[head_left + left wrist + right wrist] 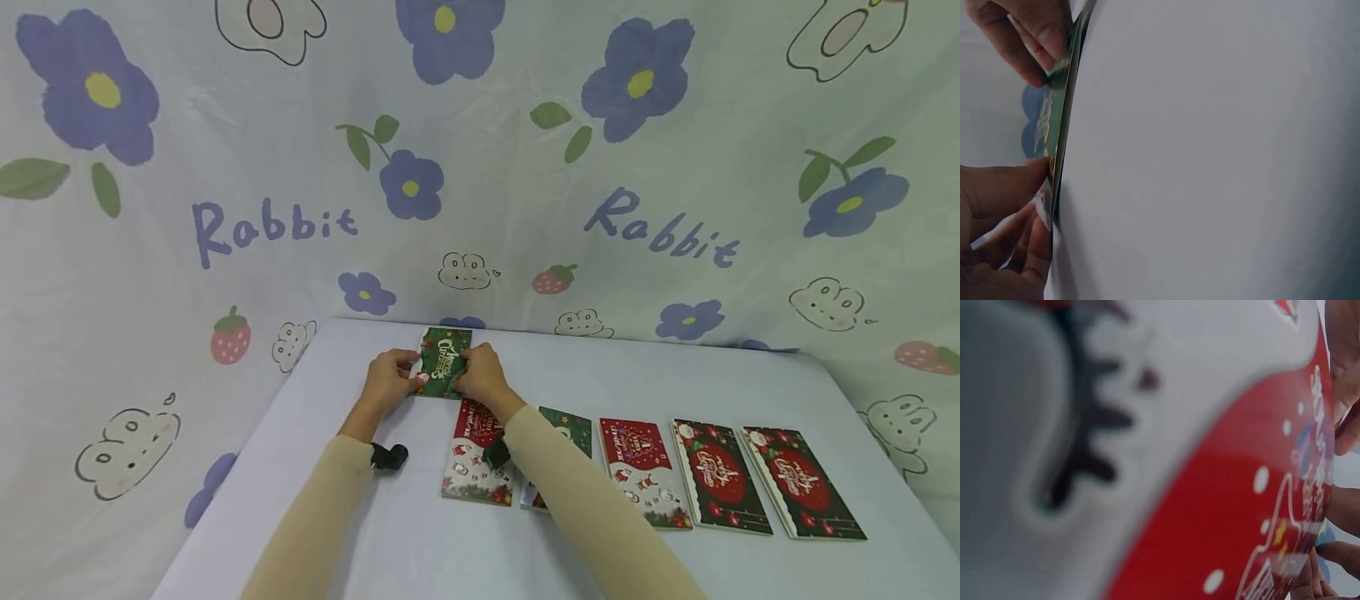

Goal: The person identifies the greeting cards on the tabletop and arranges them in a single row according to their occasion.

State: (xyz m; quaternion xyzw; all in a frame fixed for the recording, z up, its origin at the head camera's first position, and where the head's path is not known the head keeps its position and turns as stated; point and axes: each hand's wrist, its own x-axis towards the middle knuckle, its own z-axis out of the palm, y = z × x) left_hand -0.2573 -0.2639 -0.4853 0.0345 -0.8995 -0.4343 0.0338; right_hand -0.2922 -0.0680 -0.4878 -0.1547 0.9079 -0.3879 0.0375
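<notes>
A green Christmas card (444, 358) with gold and white lettering lies near the far edge of the white table. At its left edge, my left hand (386, 382) pinches it between thumb and fingers. My right hand (483, 375) grips the opposite edge. Seen edge-on in the left wrist view, the green card (1060, 119) is thin and layered, with the left hand (1007, 215) below and the right hand (1025, 31) above. Just nearer to me lies a red Christmas card (480, 471), partly covered by the right forearm; its red front (1210, 487) fills much of the right wrist view.
Right of the red card, a row continues with another green card (573, 429), partly behind the right sleeve, a second red card (643, 467), and two dark cards with red circles, one inner (720, 479) and one outermost (806, 483). A rabbit-print cloth (480, 233) hangs behind the table.
</notes>
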